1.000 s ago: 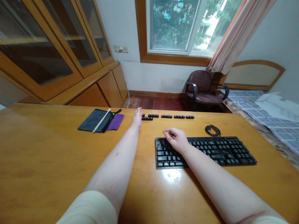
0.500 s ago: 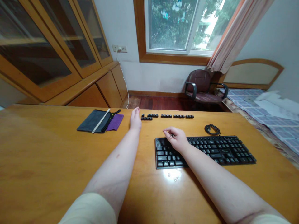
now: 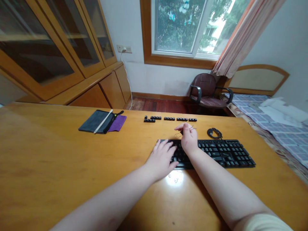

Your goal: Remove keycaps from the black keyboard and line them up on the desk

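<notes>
My left hand (image 3: pixel 161 158) lies with fingers spread over the left end of a black keyboard (image 3: pixel 218 153), covering many of its keys. Above the keyboard's back edge, my right hand (image 3: pixel 189 138) is closed around a wire keycap puller (image 3: pixel 181 132). Thin wires stick out on both sides of the fist; most of the tool is hidden by the fingers. Beyond the hands, black keycaps (image 3: pixel 169 118) stand in short rows near the table's far edge, with a second small row at their left end.
A coiled black cable (image 3: pixel 214 133) rests behind the keyboard. To the left are a dark grey pouch (image 3: pixel 92 121), a white stick (image 3: pixel 103 121) across it and a purple cloth (image 3: pixel 117 123). Past the wooden table (image 3: pixel 60 160) stand an office chair (image 3: pixel 204 89) and a bed (image 3: pixel 271 112).
My left hand has come back from beside the keycap rows onto the keyboard's left end. My right hand has lifted and turned upright, bringing the wires into view. The camera view has shifted slightly.
</notes>
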Available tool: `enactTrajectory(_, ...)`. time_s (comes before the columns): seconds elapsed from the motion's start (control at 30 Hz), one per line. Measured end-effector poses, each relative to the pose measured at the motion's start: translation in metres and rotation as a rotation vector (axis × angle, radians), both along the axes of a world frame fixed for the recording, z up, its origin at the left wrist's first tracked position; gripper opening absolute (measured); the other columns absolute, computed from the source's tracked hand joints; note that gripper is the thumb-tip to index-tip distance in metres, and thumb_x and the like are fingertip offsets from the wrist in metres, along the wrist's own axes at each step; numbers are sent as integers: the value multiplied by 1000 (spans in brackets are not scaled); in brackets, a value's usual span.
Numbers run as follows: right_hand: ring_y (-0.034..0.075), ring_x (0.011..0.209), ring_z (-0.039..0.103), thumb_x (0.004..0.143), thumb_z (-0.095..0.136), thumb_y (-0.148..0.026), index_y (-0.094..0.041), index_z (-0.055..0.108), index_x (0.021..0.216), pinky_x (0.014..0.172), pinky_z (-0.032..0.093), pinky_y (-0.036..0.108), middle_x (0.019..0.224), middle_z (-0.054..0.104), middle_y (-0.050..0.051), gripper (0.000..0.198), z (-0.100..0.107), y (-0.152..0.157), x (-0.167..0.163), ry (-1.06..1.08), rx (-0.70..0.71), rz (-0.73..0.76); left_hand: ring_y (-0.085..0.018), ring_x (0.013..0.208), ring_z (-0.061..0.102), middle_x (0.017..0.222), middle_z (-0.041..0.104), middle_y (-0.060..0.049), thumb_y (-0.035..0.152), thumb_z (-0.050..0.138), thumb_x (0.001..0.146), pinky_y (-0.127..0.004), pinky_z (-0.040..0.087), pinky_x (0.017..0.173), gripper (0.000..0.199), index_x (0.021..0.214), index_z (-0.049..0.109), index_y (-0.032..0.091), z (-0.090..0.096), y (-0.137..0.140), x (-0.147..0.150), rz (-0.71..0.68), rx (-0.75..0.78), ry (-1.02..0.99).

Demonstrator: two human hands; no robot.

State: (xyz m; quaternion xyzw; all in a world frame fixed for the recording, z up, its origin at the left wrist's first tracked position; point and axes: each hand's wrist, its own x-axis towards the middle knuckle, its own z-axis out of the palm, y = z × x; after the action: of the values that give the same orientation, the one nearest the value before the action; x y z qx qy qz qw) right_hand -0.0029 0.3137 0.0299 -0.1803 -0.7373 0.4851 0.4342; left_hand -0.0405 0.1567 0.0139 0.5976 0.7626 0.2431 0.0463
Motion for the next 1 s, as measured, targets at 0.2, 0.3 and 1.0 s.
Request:
enactTrajectory(0.2, 14, 56, 52, 90, 25, -58, -17, 66, 73, 53, 40, 27, 63, 57, 5, 60, 13, -2, 9, -124, 80, 159, -33, 128, 32, 141, 35, -14, 53, 65, 70, -51, 25, 104, 69, 131, 43, 28, -10, -1, 7, -100, -97, 137)
enactTrajectory(0.3, 14, 53, 53, 91, 29, -53, -17, 64, 75, 54, 39, 26, 54, 53, 1, 52, 22, -1, 12, -263, 220, 307, -32, 125, 36, 136, 40, -14, 50, 66, 70, -50, 29, 101, 65, 129, 47, 29, -15, -7, -2, -108, -92, 141)
enactTrajectory(1.0, 16, 65, 59, 85, 52, -41, -19, 61, 67, 63, 41, 25, 65, 64, 3, 29, 4, -1, 0, -552, 470, 235, -32, 133, 24, 142, 32, -12, 56, 52, 78, -53, 21, 106, 66, 136, 36, 28, -4, -18, -12, -33, -80, 137)
